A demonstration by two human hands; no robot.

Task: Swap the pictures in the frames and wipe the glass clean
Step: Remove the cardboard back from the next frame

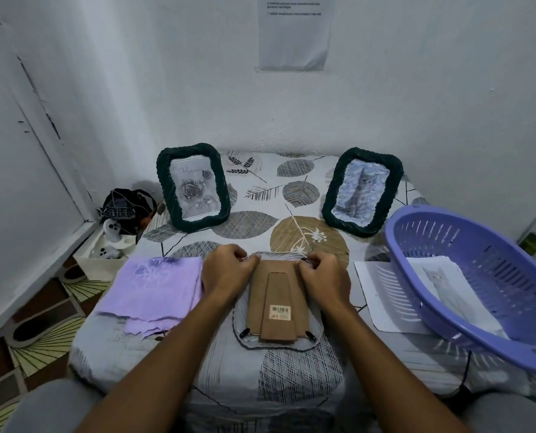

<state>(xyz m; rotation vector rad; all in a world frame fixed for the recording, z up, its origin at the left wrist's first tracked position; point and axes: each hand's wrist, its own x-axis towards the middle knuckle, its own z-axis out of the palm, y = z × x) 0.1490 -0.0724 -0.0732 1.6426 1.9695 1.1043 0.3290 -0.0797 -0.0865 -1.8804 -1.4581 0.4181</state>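
Note:
A grey frame [244,337] lies face down in front of me, its brown cardboard back [279,310] with a barcode sticker facing up. My left hand [229,270] and my right hand [321,276] sit at the frame's far corners, fingers curled and pinching at the small black clips there. Behind them two dark green frames stand upright: one with a rose picture [193,187] at the left, one with a cat picture [362,192] at the right. A folded lilac cloth [154,290] lies left of my left hand.
A purple slotted basket [485,285] sits tilted at the right, over a sheet of paper [382,304] and a loose cat print [448,282]. The table carries a leaf-patterned cover [260,220]. A dark bag [124,206] and white objects lie on the floor at the left.

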